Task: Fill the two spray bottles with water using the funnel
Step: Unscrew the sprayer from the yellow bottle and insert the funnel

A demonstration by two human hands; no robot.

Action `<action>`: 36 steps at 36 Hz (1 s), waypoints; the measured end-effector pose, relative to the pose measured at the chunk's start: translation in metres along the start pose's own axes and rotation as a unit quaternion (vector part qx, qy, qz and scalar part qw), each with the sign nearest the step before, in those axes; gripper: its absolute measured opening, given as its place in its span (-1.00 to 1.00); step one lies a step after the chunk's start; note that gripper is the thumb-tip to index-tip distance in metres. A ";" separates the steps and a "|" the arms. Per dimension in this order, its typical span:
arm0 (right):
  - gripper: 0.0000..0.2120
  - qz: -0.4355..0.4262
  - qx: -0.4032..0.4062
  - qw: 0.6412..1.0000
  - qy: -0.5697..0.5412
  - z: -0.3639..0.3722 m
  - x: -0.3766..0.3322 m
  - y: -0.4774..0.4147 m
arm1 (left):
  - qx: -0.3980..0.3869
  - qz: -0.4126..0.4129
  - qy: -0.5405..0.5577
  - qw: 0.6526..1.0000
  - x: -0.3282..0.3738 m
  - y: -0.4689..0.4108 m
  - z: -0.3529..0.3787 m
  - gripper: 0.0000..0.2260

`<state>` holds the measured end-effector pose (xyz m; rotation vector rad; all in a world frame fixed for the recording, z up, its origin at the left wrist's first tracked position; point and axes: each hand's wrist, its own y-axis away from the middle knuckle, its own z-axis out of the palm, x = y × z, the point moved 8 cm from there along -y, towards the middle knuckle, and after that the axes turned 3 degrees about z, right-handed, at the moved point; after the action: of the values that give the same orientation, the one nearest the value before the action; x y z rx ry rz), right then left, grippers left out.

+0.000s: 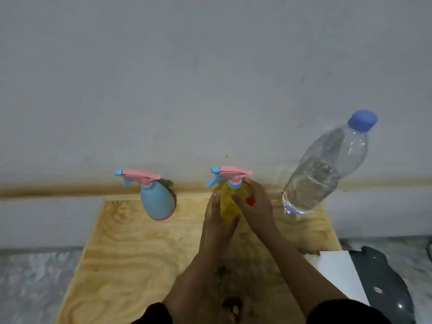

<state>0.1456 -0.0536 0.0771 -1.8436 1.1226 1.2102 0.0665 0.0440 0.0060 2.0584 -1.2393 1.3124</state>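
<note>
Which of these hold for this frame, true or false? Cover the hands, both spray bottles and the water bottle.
1. The left hand and the right hand both hold the yellow spray bottle. True.
2. The blue spray bottle has its trigger head off. False: its pink trigger head is on.
3. The water bottle is capped. True: its blue cap is on.
4. The water bottle is empty. False: it is partly filled with water.
5. The water bottle stands between the two spray bottles. False: it stands to the right of both.
</note>
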 end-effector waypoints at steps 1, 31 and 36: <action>-0.68 -0.003 -0.001 1.000 -0.014 0.002 -0.002 -0.004 | 0.007 0.008 0.019 1.000 0.000 -0.004 0.004 -0.33; -0.76 -0.053 0.056 0.997 -0.028 -0.006 -0.097 0.049 | -0.032 0.057 -0.009 0.998 0.074 0.054 -0.076 -0.08; -0.86 -0.018 -0.055 0.986 -0.155 0.001 -0.107 0.065 | -0.069 0.040 0.025 0.997 0.080 0.071 -0.096 -0.14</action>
<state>0.0649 -0.0478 0.1724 -1.6721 0.8599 1.5025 -0.0298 0.0375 0.1134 1.8882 -1.3623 1.2671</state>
